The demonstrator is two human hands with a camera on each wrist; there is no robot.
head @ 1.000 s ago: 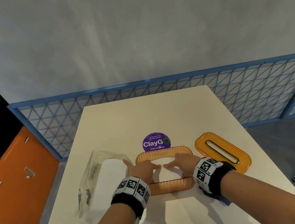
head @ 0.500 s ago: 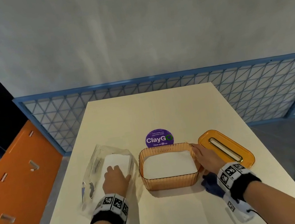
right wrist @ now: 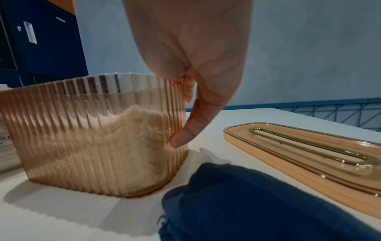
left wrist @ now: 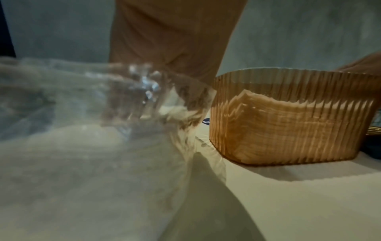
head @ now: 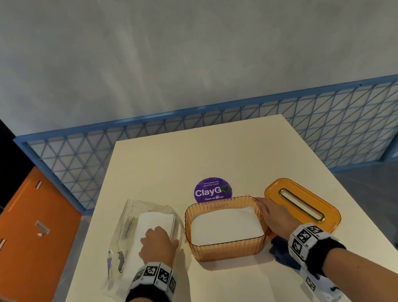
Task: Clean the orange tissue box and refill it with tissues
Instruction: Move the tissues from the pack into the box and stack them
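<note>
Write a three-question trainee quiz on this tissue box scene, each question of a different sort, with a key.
1. True or false: the lid is on the orange tissue box.
2. What does the left hand rest on? A) the blue cloth B) the clear plastic tissue pack C) the purple sticker
3. Fill in: the right hand touches the box at its ____ end wall.

Key
1. False: the lid lies flat on the table, right of the box, which is open and holds white tissues.
2. B: the clear plastic tissue pack. The blue cloth lies by the right wrist.
3. Right.
</note>
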